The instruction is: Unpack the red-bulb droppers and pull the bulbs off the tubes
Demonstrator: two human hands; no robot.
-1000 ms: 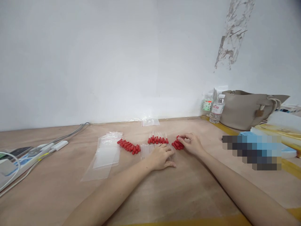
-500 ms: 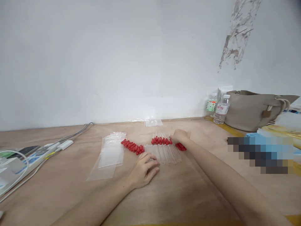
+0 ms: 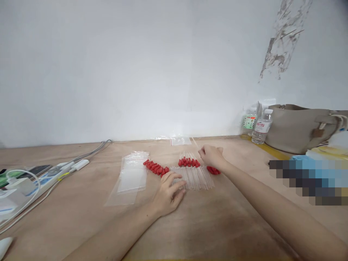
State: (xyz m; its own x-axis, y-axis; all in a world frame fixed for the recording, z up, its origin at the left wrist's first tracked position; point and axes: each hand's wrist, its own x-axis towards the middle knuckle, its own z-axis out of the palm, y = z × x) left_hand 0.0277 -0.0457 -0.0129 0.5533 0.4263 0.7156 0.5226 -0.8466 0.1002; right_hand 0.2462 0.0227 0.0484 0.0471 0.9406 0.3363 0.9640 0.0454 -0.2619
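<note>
A row of thin clear dropper tubes (image 3: 199,177) lies side by side on the table. My left hand (image 3: 170,192) lies over the row's left end, fingers curved and apart, with nothing seen in its grasp. My right hand (image 3: 212,156) is closed on a thin clear dropper tube (image 3: 195,142) that points up and away; its near end is hidden in the fingers. Beyond the row lie several droppers with red rubber bulbs (image 3: 189,162), their tubes pointing away. Loose red bulbs (image 3: 153,166) line up on the left; more red bulbs (image 3: 213,170) lie under my right wrist.
Clear plastic bags (image 3: 132,177) are stacked left of the bulbs, and another bag (image 3: 181,141) lies by the wall. At left is a power strip (image 3: 43,185) with cables. Two bottles (image 3: 262,127) and a grey bag (image 3: 293,127) stand at back right.
The thin tube now shows above my right hand, which has shifted slightly away from me. My left hand stays by the tubes. The whole view has slid a little.
</note>
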